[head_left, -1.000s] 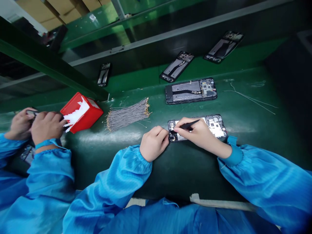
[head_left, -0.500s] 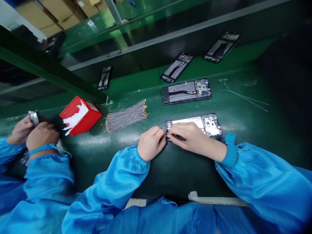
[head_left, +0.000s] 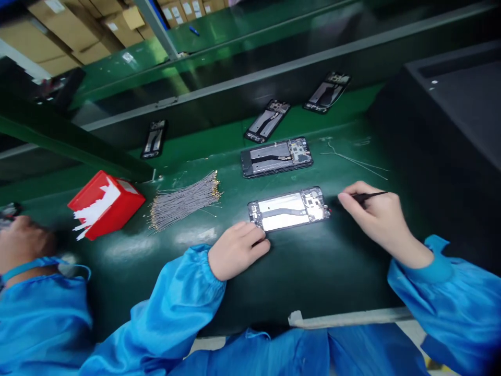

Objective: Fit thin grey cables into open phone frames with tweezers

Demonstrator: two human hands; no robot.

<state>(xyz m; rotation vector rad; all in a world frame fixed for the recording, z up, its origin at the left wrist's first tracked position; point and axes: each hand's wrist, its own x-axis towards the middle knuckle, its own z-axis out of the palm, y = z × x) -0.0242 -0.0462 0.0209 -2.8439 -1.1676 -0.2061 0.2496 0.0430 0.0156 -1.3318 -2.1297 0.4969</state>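
- We have the phone [head_left: 285, 210] flat on the desk [head_left: 305, 277], opened, board [head_left: 314, 203] uncovered; work appears unfinished, remainder unclear.
- Our left hand [head_left: 237, 250], loosely curled, touches its left end; we cannot tell if gripping.
- Our right hand [head_left: 376, 219] pinches a black tool [head_left: 371, 196] clear of it.

Opened phone [head_left: 284, 210], dark frame, silvery middle, flat on surface [head_left: 313, 277]; slim dark tool [head_left: 370, 196] apart, to its right, partly hidden.

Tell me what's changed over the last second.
The right hand has moved rightward from over the opened phone to beyond its right end, still holding the dark tool. The left hand stays at its left end; cable bundle and red bin unmoved.
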